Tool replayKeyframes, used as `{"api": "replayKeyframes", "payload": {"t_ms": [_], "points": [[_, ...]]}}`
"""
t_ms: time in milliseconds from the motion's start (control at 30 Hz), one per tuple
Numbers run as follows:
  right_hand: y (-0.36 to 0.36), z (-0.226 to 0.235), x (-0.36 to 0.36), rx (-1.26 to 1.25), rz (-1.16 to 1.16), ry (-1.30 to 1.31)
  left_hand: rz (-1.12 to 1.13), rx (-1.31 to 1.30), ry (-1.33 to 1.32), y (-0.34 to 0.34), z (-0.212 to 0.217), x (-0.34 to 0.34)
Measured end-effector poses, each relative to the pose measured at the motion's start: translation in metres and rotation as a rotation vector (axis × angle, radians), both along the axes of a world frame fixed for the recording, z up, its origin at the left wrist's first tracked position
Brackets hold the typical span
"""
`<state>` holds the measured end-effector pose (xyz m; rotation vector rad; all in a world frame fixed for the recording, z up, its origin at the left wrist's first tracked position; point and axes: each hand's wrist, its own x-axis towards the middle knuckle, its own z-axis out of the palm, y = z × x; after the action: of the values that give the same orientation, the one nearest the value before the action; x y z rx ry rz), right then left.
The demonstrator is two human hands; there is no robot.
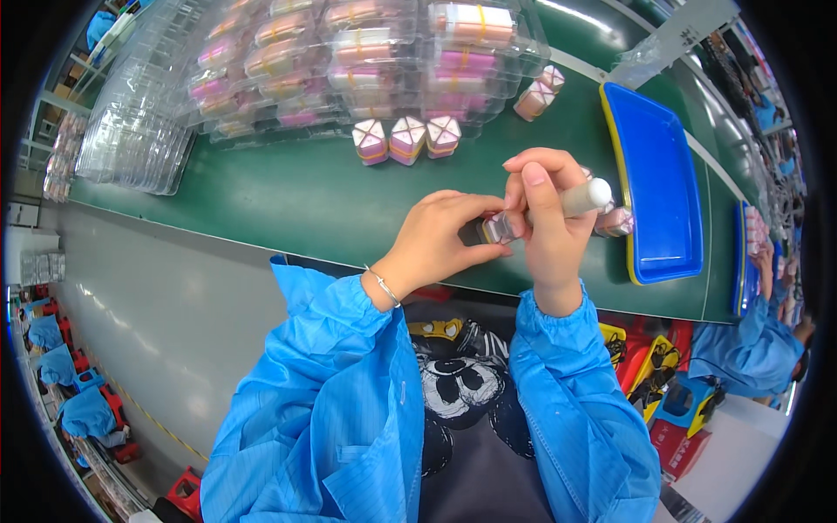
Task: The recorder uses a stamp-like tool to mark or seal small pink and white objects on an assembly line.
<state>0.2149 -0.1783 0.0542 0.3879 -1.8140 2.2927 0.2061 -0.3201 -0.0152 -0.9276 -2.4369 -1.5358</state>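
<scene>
Blue sleeves [340,392] are coming in from the lower edge; a thin bracelet [384,286] is circling the left wrist. Left hand [449,231] is pinching a small glossy piece [497,229] between thumb and fingers, just above the near part of the green table [323,205]. Can't tell what the piece is; fingers are covering part of it. Right hand [558,205] is gripping a white cylindrical tool [586,198], thumb and fingers curling round it, rounded end pointing right. Its other end is hiding behind the fingers, so can't tell whether it's touching the piece.

Just beyond the right hand, pink-and-white blocks [615,221] are sitting beside a blue tray [667,179] with a yellow edge. Farther in, three banded blocks [407,139] are standing in a row, and a pair of similar blocks [537,98] is lying to their right. Behind the row, stacked transparent trays [353,65] are holding pink and white bundles; more nested transparent trays [135,131] are standing left of those. Far right, a co-worker in blue [751,359] is reaching toward another blue tray [747,261].
</scene>
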Motion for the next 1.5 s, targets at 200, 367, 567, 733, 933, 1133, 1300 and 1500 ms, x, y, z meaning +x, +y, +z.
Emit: {"api": "replayKeyframes", "payload": {"t_ms": [200, 367, 567, 733, 933, 1133, 1300, 1500], "points": [[-0.003, -0.002, 0.004, 0.019, -0.002, 0.005, -0.010, -0.015, 0.008, 0.000, 0.004, 0.000], [-0.004, -0.010, 0.002, 0.037, -0.015, 0.036, -0.031, -0.043, -0.013, -0.002, 0.004, 0.000], [-0.003, -0.014, 0.003, 0.033, -0.040, 0.052, -0.035, -0.024, 0.006, -0.001, 0.002, 0.000], [-0.002, -0.016, 0.003, 0.012, -0.064, 0.040, -0.040, -0.042, -0.008, -0.001, 0.003, 0.001], [0.003, -0.015, -0.002, -0.021, -0.042, 0.004, -0.060, -0.090, -0.013, 0.000, 0.002, 0.000], [0.061, 0.024, -0.004, -0.171, -0.189, 0.033, -0.097, -0.150, -0.036, -0.005, -0.003, -0.003], [0.066, 0.015, 0.004, 0.344, -0.113, -0.376, -0.321, 0.375, -0.593, -0.012, -0.018, -0.008], [0.023, 0.010, -0.003, 0.823, 0.032, -0.378, -0.209, 0.341, -0.629, -0.012, -0.017, -0.003]]}}
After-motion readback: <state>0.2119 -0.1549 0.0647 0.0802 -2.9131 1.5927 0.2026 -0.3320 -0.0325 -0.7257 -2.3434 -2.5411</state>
